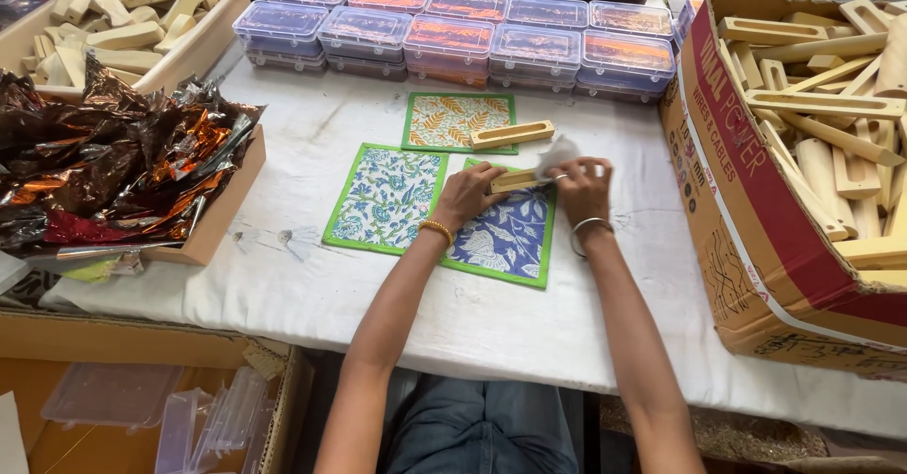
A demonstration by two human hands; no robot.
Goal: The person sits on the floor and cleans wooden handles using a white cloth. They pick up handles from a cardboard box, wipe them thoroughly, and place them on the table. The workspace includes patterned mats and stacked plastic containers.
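My left hand (468,193) pins a pale slotted wooden block (511,181) down on a blue floral mat with a green border (506,238). My right hand (583,187) holds a small white cloth or paper (556,155) against the block's right end. A second wooden block of the same kind (511,135) lies on a mat with orange leaf print (448,121) just beyond. A third mat, white with blue flowers (385,198), lies to the left of my left hand.
Stacked clear lidded boxes (449,34) line the table's far edge. A large cardboard carton of wooden pieces (765,200) stands at the right. A tray of shiny foil wrappers (113,167) and a tub of wooden blocks (132,16) are on the left. Clear plastic lids (203,427) lie below the table.
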